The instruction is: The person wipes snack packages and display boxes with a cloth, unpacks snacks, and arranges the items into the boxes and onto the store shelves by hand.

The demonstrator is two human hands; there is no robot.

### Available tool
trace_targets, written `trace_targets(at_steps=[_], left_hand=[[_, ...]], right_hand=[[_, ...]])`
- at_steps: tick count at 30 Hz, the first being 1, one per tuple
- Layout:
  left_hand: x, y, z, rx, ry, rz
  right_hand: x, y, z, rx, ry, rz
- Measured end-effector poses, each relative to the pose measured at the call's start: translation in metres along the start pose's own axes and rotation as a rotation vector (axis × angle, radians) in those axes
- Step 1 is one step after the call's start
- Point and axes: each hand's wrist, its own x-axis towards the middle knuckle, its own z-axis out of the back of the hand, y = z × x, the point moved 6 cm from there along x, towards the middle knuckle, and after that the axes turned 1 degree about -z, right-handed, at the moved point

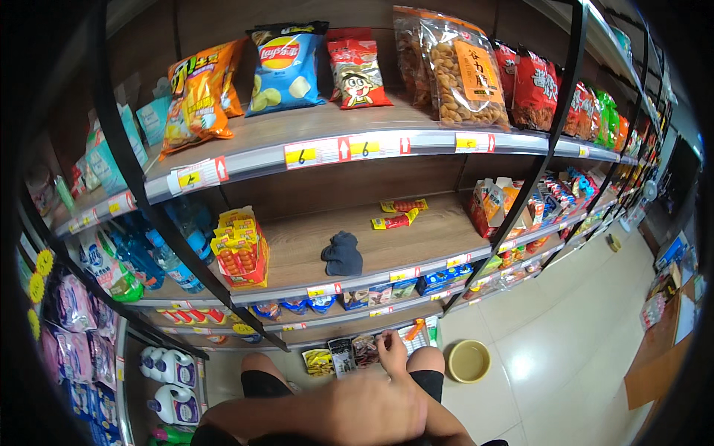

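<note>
My left hand (376, 407) is blurred and lies across my right forearm; whether its fingers grip the arm is unclear. Beyond it, my right hand (392, 352) hangs between my knees with curled fingers, above open boxes of small packaged snacks (365, 351). Nothing shows clearly in that hand. On the middle shelf (295, 234) before me lies a crumpled dark grey cloth (343, 253). Behind it are two red-and-yellow sausage packets (396, 219). An open box of similar packets (241, 248) stands at that shelf's left end.
The upper shelf carries blue Lay's chips (287, 72) and other snack bags (466, 78). Black uprights (519, 200) divide the shelving. A yellowish basin (469, 361) stands on the tiled floor (535, 334) to the right. White detergent bottles (175, 404) are at lower left.
</note>
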Motion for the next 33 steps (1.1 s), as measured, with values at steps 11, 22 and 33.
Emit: trace_targets(at_steps=[11,22,33], left_hand=[[-0.020,0.298,0.051,0.388,-0.594,0.881],[-0.017,0.349,0.045,0.275,-0.264,1.166],[-0.026,0.311,0.048,0.069,-0.555,1.004]], right_hand=[[-0.012,-0.042,-0.060,0.117,-0.119,0.009],[-0.021,-0.019,-0.070,0.252,-0.108,0.038],[-0.010,-0.026,-0.061,0.265,-0.063,0.014]])
